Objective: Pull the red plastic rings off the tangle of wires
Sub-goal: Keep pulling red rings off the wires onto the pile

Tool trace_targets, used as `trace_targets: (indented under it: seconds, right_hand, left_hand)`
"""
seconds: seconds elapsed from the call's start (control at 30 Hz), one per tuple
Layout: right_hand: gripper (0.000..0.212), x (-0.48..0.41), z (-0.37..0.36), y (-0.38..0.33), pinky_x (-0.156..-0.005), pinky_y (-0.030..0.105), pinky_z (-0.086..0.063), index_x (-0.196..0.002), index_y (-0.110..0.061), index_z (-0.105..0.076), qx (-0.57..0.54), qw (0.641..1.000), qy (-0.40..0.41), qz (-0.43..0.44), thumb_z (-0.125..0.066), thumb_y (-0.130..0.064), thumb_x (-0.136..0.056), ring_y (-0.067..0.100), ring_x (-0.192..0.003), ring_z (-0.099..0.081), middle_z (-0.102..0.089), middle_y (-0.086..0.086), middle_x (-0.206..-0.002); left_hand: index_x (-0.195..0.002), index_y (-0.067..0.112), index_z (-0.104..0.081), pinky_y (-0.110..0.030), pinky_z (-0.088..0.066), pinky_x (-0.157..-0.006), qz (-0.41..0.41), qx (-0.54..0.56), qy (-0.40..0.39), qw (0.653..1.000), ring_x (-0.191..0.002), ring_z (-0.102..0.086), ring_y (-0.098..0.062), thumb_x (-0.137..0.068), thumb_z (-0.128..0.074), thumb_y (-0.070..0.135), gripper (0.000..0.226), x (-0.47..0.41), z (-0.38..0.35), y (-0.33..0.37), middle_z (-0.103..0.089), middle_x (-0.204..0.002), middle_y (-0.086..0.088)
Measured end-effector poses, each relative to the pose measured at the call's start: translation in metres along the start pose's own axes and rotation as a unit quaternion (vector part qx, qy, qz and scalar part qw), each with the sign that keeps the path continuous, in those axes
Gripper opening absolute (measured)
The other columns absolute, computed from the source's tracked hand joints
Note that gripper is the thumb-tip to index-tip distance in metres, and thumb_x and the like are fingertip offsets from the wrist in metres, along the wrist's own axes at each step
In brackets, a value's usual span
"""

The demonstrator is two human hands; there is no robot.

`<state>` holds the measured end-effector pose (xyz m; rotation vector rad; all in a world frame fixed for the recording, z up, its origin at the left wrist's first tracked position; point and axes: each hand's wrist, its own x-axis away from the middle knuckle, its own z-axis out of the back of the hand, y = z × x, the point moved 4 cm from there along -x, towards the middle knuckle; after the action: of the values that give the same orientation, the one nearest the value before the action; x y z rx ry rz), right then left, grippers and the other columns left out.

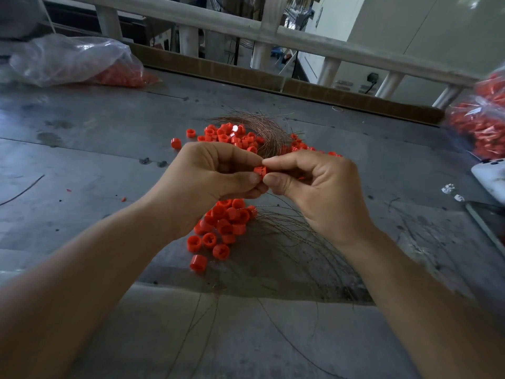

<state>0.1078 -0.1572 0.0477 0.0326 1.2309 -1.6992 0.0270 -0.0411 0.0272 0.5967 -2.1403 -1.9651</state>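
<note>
One red plastic ring [260,170] is held in the air at the centre of the head view, pinched between thumb and forefinger of my left hand [216,176] and of my right hand [314,184], fingertips touching. Below my hands lies a pile of loose red rings [221,228] on the grey table. Behind my hands a second heap of red rings [232,136] sits against a coppery wire tangle [266,129]. Thin dark wires [295,255] fan out under my right wrist towards the near edge.
The grey metal table [95,160] carries a clear plastic bag of red rings [76,61] at the far left and another bag of red rings [481,124] at the far right. A white phone [492,179] lies at the right edge. A railing [246,26] runs behind.
</note>
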Motion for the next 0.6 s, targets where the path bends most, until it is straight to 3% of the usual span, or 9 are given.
trace_targets:
  seconds: [0.6]
  right_hand:
    - [0.027,0.0008,0.0001,-0.0023,-0.074,0.014,-0.051,-0.096,-0.008,-0.068,0.045,0.998,0.004,0.034,-0.073,-0.008,-0.069,0.005,-0.083,-0.064,-0.063,-0.009,-0.083]
  left_hand:
    - [-0.079,0.014,-0.067,-0.012,-0.051,-0.06,-0.037,-0.072,-0.008,0.997,-0.065,-0.069,-0.009,-0.058,-0.064,0.013,0.022,0.0026,-0.0015,0.0041,-0.072,-0.069,0.002]
